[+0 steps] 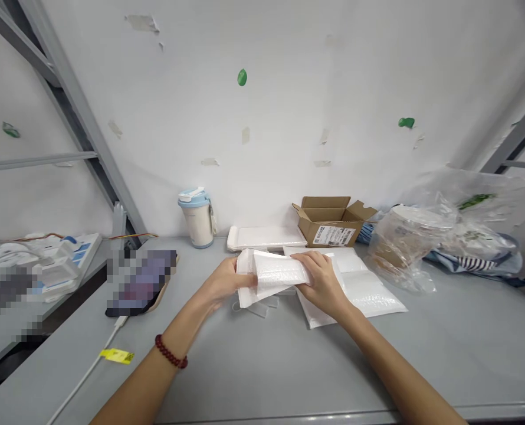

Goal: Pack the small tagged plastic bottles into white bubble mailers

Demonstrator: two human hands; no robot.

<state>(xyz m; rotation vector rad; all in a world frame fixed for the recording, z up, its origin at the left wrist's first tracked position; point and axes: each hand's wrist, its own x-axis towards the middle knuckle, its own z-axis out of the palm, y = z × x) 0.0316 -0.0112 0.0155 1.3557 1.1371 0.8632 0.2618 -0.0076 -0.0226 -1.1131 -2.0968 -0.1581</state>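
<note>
We see a smooth grey tabletop, its near edge running across the foot of the view. At the near left, we follow a white cable with a yellow tag to a phone, its screen pixelated. Above the middle of the surface, we find a white padded envelope between the two hands. The left hand, below a dark red bead bracelet, has its fingers closed on the left end; the right hand has its fingers bent over the right end. Just beneath, we note small clear strips; to the right lie flat white mailers. Farther back, from left to right, we observe a lidded cup, a white stack, an open cardboard box and clear plastic wrapping. Grey metal posts slant upward at both sides. Farthest, we see a white wall bearing pale scraps and green patches.
</note>
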